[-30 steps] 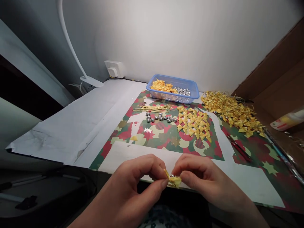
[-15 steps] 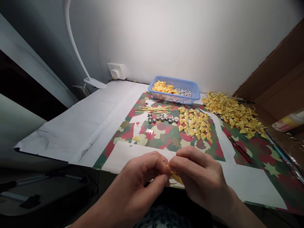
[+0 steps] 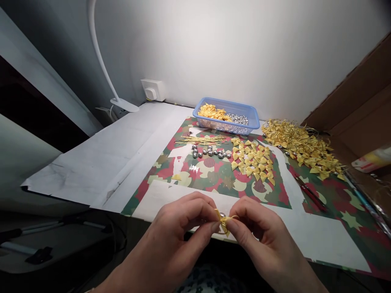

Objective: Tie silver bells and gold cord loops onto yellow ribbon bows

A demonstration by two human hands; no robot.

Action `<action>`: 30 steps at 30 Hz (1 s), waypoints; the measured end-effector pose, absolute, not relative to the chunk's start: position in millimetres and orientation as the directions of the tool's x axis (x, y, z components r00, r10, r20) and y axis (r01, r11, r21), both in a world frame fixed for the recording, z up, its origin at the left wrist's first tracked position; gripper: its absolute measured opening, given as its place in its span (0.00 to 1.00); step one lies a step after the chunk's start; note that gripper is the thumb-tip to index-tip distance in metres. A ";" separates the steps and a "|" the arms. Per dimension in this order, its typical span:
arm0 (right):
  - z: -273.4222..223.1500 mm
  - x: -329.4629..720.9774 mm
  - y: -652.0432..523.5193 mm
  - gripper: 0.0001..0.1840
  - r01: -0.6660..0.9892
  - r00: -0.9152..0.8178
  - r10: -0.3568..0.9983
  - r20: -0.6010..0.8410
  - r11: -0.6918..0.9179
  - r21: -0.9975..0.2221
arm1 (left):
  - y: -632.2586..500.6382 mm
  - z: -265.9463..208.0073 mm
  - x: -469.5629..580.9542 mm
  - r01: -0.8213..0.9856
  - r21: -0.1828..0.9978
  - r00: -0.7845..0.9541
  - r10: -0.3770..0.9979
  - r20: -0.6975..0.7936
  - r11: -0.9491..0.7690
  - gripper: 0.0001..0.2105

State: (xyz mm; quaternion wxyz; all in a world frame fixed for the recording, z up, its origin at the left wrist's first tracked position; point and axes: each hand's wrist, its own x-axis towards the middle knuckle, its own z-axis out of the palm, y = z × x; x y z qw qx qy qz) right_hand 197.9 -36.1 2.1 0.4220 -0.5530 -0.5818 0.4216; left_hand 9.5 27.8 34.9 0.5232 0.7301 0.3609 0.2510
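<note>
Close to the table's front edge, a yellow ribbon bow (image 3: 225,228) with a small silver bell (image 3: 222,214) hangs between my fingertips. My left hand (image 3: 186,228) pinches the bow's left side between thumb and forefinger. On the other side my right hand (image 3: 262,234) is closed, its thumb and forefinger at the bow's right side and a thin gold tie. Beyond them lie rows of yellow bows (image 3: 253,160), a scatter of silver bells (image 3: 210,151) and a bundle of thin gold ties (image 3: 204,140).
A blue basket (image 3: 255,118) with yellow bows and silver bells stands against the wall. To its right is a heap of finished-looking bows with ties (image 3: 302,144). Red-handled scissors or pliers (image 3: 311,193) lie at the right, near a cardboard box (image 3: 363,93). A lamp (image 3: 102,61) is clamped at the left.
My right hand has turned and its fingers have drawn back to the right, so the bow and silver bell now show between my hands. The view has shifted slightly.
</note>
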 end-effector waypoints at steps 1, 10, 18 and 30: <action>1.4 196.2 -37.0 0.14 0.267 -0.029 0.999 0.024 0.031 -0.963 | 27.4 35.3 9.7 0.247 0.953 0.608 0.794 -0.009 -0.178 0.09; 6.7 183.2 -41.1 0.12 0.239 0.022 1.000 0.018 0.012 -0.971 | 23.7 40.0 7.5 0.179 0.983 0.556 0.822 -0.125 0.028 0.08; 21.8 191.0 -32.9 0.12 0.096 -0.088 0.984 -0.154 -0.146 -0.985 | 21.7 44.5 -0.7 0.158 0.971 0.540 0.808 -0.238 0.180 0.13; 22.9 190.5 -32.4 0.11 0.064 -0.132 0.979 -0.154 -0.146 -0.987 | 28.5 49.5 4.4 0.291 0.956 0.615 0.774 -0.155 -0.040 0.16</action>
